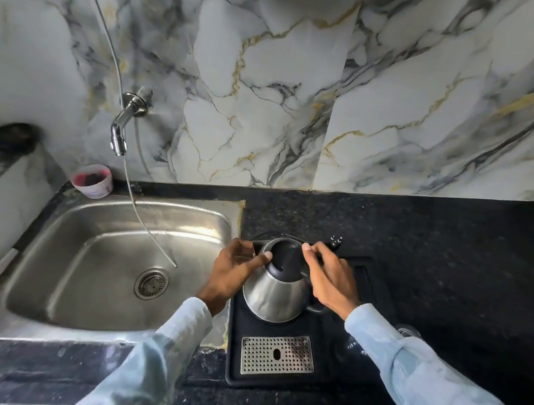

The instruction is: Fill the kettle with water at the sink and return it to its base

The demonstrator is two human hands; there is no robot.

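We log one kettle (274,296) on its base (279,327), sink (116,263) at nine o'clock. Left grip (236,269) and right grip (329,282) loosely clasp its lid (284,258).

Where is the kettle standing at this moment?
In the head view, the kettle stands on the black tray on the dark counter, just right of the sink, between the left hand and the right hand.

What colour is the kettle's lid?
Black, on the shiny steel kettle; seen in the head view.
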